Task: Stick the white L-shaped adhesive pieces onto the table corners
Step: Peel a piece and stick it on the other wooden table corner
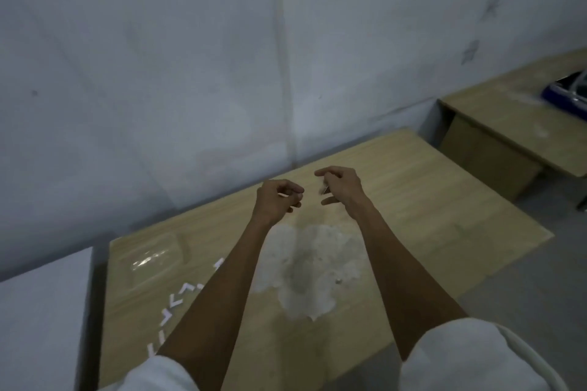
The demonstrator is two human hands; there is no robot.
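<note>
Over the far half of the light wooden table (428,200), both bare hands are held up in the air, close together but not touching. On the left hand (278,198) the fingers are curled in tight, with thumb tip and forefinger tip brought together. A pale fleck is glimpsed at the pinch, but whether anything is actually gripped cannot be told through the blur. The right hand (341,186) is kept looser, forefinger arched over the top and thumb stretched out underneath. A small pale scrap (324,190) is pinched at its fingertips, too blurred for its shape to be made out.

Down on the near left part of the tabletop, white L-shaped adhesive pieces (168,316) are laid out in a loose curving row, flat on the wood and partly hidden behind the left forearm. Just beyond them a clear plastic bag (152,260) is seen lying flat, catching a glint. A big whitish worn patch (317,263) is spread across the middle of the table, between the two forearms. White sleeves (470,355) are seen ending near the elbows. A pale wall (190,57) is met at the table's far edge. Off to the right, well apart, a second wooden table (508,130) is seen with a dark blue object (562,94) on it, cut off by the frame edge.
</note>
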